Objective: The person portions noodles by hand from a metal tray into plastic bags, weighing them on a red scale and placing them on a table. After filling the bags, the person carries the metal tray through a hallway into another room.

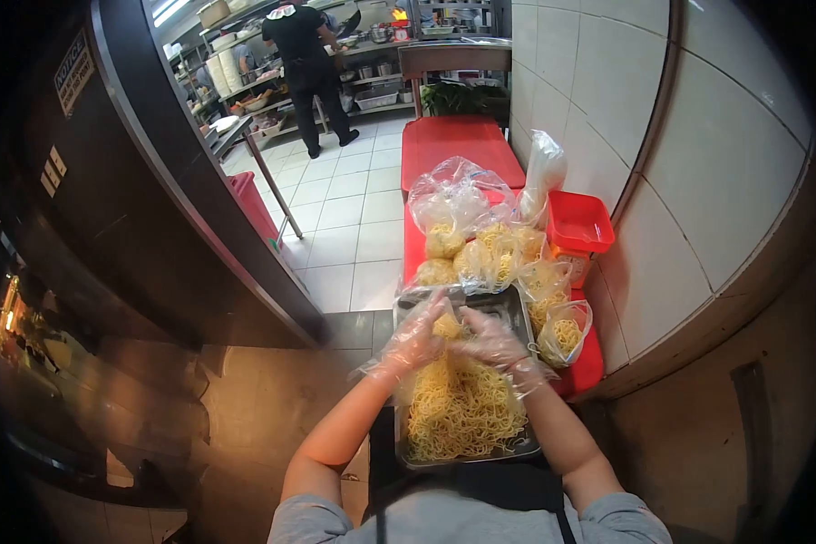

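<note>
While both gloved, left hand [417, 337] and right hand [494, 343] grip noodles [458, 408].

The metal tray [517, 313] of yellow noodles [462, 408] is filling the near end of the red counter [453, 145], leaving no bare surface beside it. Straight ahead, a cluster of bagged noodle portions [490, 254] is crowding the counter's middle and touching the tray's far rim, blocking a forward reach. On the right, a red plastic tub [578, 222] and the tiled wall [716, 181] are closing that side off. The far stretch of the counter is lying bare past the bags. To the left, the tiled floor aisle [349, 218] is standing open, narrowed by the dark cabinet [154, 208]. A person in black [306, 63] is standing at the aisle's far end.
</note>
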